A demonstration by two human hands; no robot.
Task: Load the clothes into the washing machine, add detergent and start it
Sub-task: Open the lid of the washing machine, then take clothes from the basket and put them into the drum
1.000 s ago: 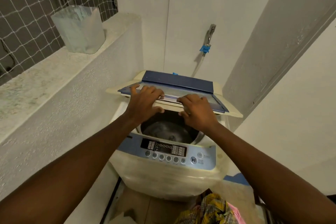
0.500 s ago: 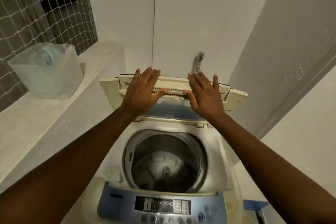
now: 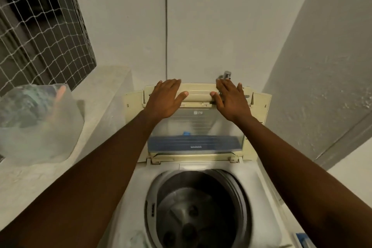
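Note:
A white top-loading washing machine [image 3: 261, 183] fills the lower middle of the view. Its folding lid [image 3: 199, 125] stands upright against the back wall, cream frame around a clear panel. The drum [image 3: 198, 209] below is open, dark and holds no clothes. My left hand [image 3: 167, 98] lies flat on the lid's top edge at the left, fingers spread. My right hand [image 3: 230, 97] lies flat on the same edge at the right. Neither hand grips anything. No clothes or detergent are visible.
A translucent plastic container [image 3: 38, 123] with blurred items inside stands on the concrete ledge [image 3: 96, 102] at the left. A netted window [image 3: 40, 26] is above it. A metal tap [image 3: 227, 75] pokes out behind the lid. White walls close in behind and to the right.
Both hands have pushed the lid from half-raised to fully upright against the wall. My view has moved closer over the machine, so the control panel has left the frame.

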